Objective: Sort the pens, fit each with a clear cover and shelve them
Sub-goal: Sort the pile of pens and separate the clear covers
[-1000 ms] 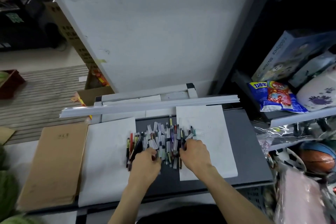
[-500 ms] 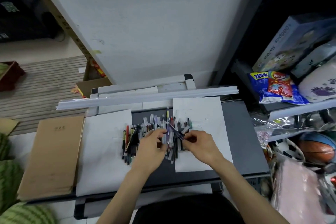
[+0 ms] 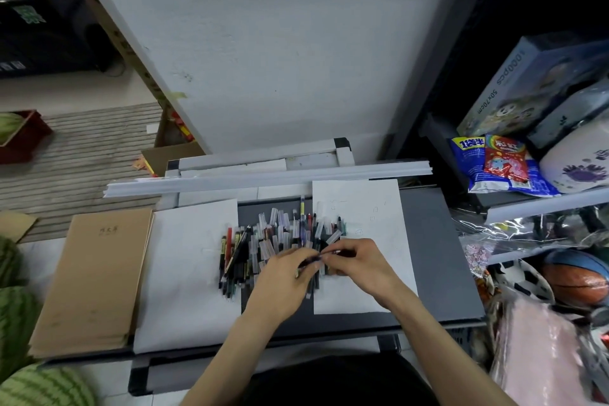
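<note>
Pens lie in a loose heap at the middle of the grey desk, mixed with short clear covers. Reading from the left, a brown booklet lies flat at the desk's left end with a white sheet just beside it, and a few dark and red pens are lined up along that sheet's right edge, touching the heap. The left hand is over the heap's near side, its grip clenched around the lower end of one dark pen. The right hand meets it, fingertips pinching the same pen's other end above a second white sheet. Whether a cover is already between those fingers I cannot tell. Further right a shelf holds packets and boxes. These pens look light, stiff and smooth, so I judge that a pinch at mid-barrel would steady one best while a cover slides over the tip. The covers seem thin and slippery, easy to flick away, or to crush if squeezed hard.
</note>
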Demonstrator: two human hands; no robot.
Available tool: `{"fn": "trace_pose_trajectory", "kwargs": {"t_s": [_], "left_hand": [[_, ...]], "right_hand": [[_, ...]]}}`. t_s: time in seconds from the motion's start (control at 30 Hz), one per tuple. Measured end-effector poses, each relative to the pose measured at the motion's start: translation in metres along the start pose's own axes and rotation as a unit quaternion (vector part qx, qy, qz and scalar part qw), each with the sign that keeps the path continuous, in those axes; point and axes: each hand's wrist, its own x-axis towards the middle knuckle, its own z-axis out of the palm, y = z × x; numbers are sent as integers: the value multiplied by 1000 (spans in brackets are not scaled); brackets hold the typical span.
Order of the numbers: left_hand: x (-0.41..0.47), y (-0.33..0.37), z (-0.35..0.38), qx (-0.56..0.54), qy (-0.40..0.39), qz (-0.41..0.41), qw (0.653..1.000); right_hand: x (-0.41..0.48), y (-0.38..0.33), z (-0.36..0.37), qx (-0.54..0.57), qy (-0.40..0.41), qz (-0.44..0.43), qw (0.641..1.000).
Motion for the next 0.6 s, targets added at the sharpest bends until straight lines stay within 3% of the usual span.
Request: {"fn": "trace_pose_trajectory", "kwargs": {"t_s": [0.33,0.43,0.6], "left_hand": [[-16,-13,1,-54,30,-68,996],[-20,-22,-11,-69,82,-131,985],[-28,-53,-42,-58,161,-209,963]], "right_hand": [[5,8,11,29,-2,37,999],[10,17,10,-87,56,27,994],[14,28,-4,-275,171,-3,946]]}}
